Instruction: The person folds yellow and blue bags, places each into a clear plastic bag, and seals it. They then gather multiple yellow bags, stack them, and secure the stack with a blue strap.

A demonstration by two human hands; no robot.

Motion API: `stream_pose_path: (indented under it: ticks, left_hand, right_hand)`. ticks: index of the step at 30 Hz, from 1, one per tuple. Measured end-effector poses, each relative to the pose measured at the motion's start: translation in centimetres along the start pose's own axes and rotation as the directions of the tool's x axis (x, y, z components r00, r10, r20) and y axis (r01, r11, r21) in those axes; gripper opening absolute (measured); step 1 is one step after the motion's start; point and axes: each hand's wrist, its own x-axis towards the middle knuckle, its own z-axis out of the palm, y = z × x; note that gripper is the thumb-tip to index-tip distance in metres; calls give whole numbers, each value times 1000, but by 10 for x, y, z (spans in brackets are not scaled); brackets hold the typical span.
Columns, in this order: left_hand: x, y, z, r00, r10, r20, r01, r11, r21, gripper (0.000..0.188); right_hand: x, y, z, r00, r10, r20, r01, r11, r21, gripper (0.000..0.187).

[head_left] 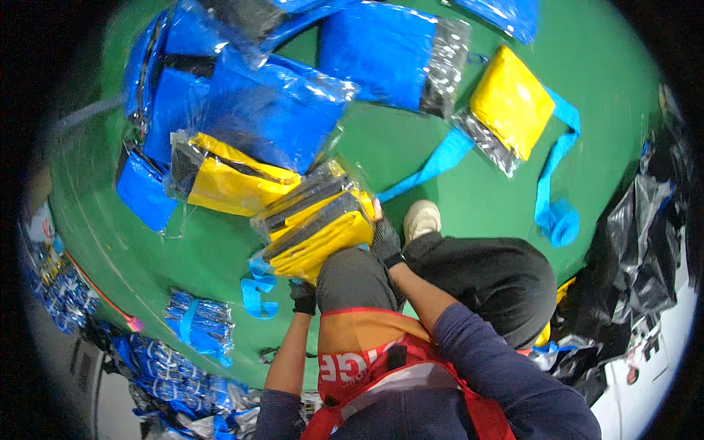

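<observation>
Gripping yellow packets (323, 246): right hand (386, 242). Left hand (302, 297): grip unclear. Apron (367, 334): white lettering (345, 367).

Bare forearms (422, 292) extend forward, the gloved right hand (386, 242) beside the left knee (350, 280), the gloved left hand (302, 297) farther back on its other side, partly hidden.

Green floor (491, 209) strewn with plastic-wrapped blue packages (378, 55), a yellow packet (511, 101) over light-blue strapping (434, 164), a tied blue bundle (205, 323)
</observation>
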Motion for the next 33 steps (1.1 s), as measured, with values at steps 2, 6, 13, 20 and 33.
stream_pose_path:
  ticks: [2,6,13,20,33]
  left_hand:
    - [-32,41,-1,977,195,-90,-149,919,365,61]
    - [-84,153,26,480,785,392,-799,206,566,66]
    - [-3,237,134,838,147,525,-463,-318,828,50]
    - [40,231,153,995,10,99,-98,242,965,49]
    - [89,222,167,942,167,292,-288,-45,956,50]
  right_hand:
    - [-25,-4,-12,1000,-21,11,23,977,-212,98]
    - [-124,-32,-19,723,554,-412,-393,821,414,67]
    - [-159,27,49,371,883,287,-82,-276,958,59]
    - [-124,31,71,407,877,254,115,-325,939,52]
    - [-90,24,63,475,857,199,167,-310,936,41]
